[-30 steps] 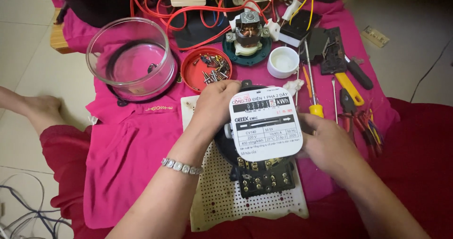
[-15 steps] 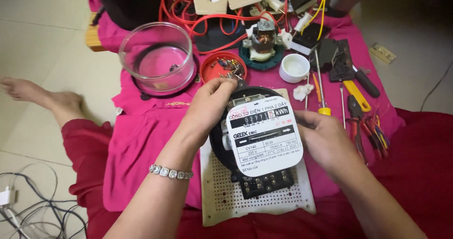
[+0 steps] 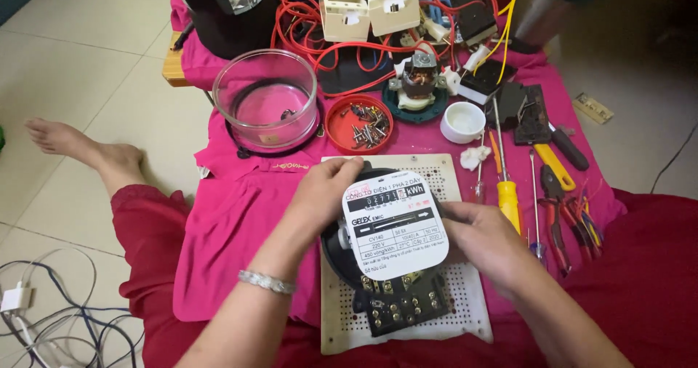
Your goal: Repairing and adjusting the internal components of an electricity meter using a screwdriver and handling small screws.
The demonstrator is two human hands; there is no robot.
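Head view: the left hand point(image 3: 323, 193) and right hand point(image 3: 486, 243) are both closing around an electricity meter point(image 3: 392, 226), gripping its left and right edges, holding it over a white perforated board point(image 3: 465, 306) (terminal block facing the person). Judged step: positioning the meter; next calls for steady, level seating.

The electricity meter point(image 3: 389, 244) lies on a perforated board point(image 3: 465, 317), with the left hand point(image 3: 323, 193) on its left edge and the right hand point(image 3: 483, 241) on its right. Behind the board stand a glass bowl point(image 3: 267, 99), a dish of screws point(image 3: 358, 124) and a small cup point(image 3: 463, 121). Screwdrivers point(image 3: 505, 186) and pliers point(image 3: 556, 215) lie to the right.
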